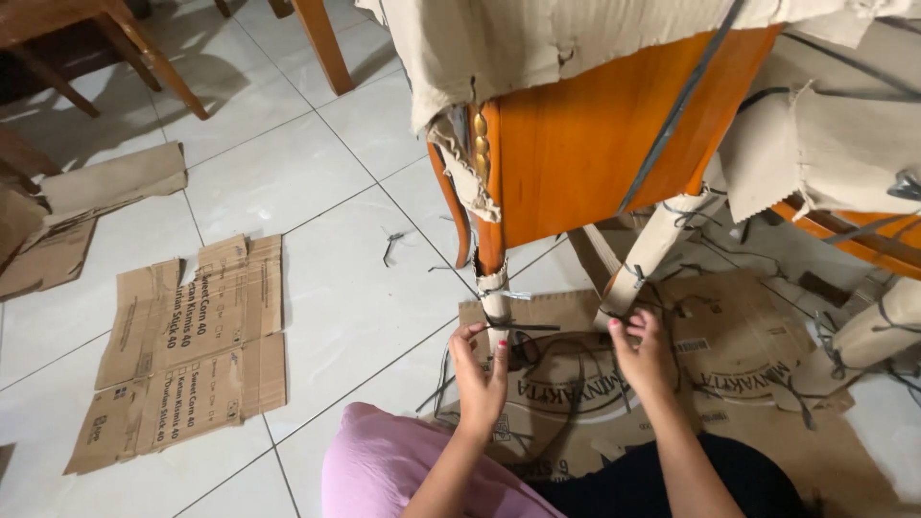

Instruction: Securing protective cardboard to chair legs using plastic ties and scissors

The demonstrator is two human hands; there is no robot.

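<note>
Pinching black strap (537,328), both hands' fingers (472,338)

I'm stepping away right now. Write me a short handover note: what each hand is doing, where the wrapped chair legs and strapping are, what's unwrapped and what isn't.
Left hand: fingers at the bottom of the front chair leg, at its paper wrap and black strap; whether it grips is unclear.
Right hand: at the foot of the second wrapped leg, touching strap there.
Chair: orange wood, stands on flattened cardboard; torn paper hangs from the top.
Done: side panel bare, upper front leg exposed; cut strap bits on the tile.
Left: lower front leg, second leg, and another wrapped leg at right are covered.
</note>
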